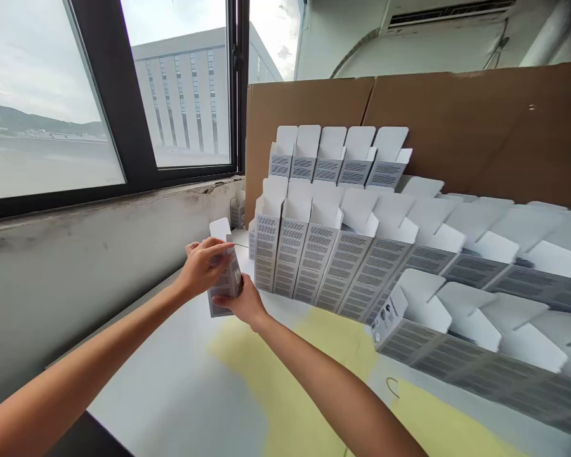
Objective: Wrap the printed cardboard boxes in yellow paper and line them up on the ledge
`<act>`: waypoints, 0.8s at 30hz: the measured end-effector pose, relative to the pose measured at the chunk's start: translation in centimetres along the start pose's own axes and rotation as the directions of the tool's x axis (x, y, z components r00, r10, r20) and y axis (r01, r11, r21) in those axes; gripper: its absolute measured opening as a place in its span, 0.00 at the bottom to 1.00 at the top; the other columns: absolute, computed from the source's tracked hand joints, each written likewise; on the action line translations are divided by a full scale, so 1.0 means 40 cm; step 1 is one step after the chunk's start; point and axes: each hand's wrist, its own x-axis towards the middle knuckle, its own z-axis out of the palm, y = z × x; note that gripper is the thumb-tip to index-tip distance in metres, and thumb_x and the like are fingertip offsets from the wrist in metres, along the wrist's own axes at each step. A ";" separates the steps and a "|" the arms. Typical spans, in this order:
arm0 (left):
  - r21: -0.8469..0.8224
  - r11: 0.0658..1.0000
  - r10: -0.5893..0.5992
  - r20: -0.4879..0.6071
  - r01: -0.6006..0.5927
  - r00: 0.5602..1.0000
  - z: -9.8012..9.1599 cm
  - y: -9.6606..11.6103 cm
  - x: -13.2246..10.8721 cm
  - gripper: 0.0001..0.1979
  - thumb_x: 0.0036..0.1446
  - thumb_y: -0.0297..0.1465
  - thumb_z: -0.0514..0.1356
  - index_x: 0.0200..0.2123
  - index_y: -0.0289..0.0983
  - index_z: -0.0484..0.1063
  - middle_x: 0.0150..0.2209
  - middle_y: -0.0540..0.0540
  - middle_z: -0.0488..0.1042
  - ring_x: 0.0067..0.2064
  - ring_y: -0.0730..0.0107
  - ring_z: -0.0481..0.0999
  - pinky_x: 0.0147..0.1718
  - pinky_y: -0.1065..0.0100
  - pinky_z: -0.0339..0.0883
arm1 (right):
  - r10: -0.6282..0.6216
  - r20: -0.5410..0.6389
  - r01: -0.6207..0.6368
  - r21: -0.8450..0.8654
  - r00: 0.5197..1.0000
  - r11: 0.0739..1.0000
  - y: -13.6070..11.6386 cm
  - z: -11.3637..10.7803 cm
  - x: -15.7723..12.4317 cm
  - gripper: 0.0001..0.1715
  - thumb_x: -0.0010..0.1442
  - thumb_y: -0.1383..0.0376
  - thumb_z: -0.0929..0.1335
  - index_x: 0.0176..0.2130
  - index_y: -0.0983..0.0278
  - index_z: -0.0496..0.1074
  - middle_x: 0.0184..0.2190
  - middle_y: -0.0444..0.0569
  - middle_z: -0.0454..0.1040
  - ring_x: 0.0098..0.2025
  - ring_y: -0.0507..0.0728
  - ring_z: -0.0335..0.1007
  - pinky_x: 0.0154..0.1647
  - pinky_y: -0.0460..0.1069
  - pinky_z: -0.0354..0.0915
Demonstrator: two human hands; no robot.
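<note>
Work at a white cardboard flap (220, 228) seems in hand: my right grip (244, 301) clasps its tall grey-printed carton (228, 280), my left grip (204, 263) touches higher, closure unclear, and next needs steadiness.

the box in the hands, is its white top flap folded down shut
No, the box has its white flap standing up, above the left hand.

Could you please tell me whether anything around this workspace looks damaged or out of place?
Yes: the windowsill looks cracked and stained near the cardboard. A thin curved strip also lies loose on the table, stray beside orderly rows of boxes.
</note>
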 end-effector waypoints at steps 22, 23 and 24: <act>-0.214 0.857 -0.299 0.533 0.468 0.792 0.341 0.400 -0.232 0.24 0.46 0.40 0.62 0.45 0.33 0.78 0.38 0.37 0.77 0.39 0.51 0.74 0.38 0.57 0.67 | 0.253 -0.299 -0.369 -0.447 0.920 0.815 0.215 -0.831 -0.669 0.14 0.45 0.58 0.74 0.30 0.64 0.73 0.39 0.56 0.75 0.46 0.66 0.69 0.50 0.61 0.60; -0.209 0.882 -0.288 0.470 0.423 0.834 0.335 0.409 -0.235 0.24 0.46 0.40 0.62 0.45 0.34 0.77 0.42 0.36 0.76 0.44 0.48 0.73 0.44 0.53 0.66 | 0.243 -0.286 -0.353 -0.445 0.927 0.823 0.225 -0.827 -0.670 0.12 0.46 0.59 0.73 0.30 0.64 0.72 0.38 0.54 0.75 0.45 0.64 0.69 0.49 0.59 0.61; -0.209 0.913 -0.252 0.386 0.350 0.887 0.326 0.424 -0.239 0.23 0.47 0.40 0.61 0.45 0.35 0.77 0.46 0.36 0.75 0.48 0.46 0.71 0.49 0.51 0.63 | 0.227 -0.273 -0.331 -0.437 0.935 0.836 0.234 -0.822 -0.670 0.11 0.48 0.60 0.71 0.31 0.64 0.71 0.37 0.52 0.75 0.43 0.62 0.69 0.47 0.57 0.62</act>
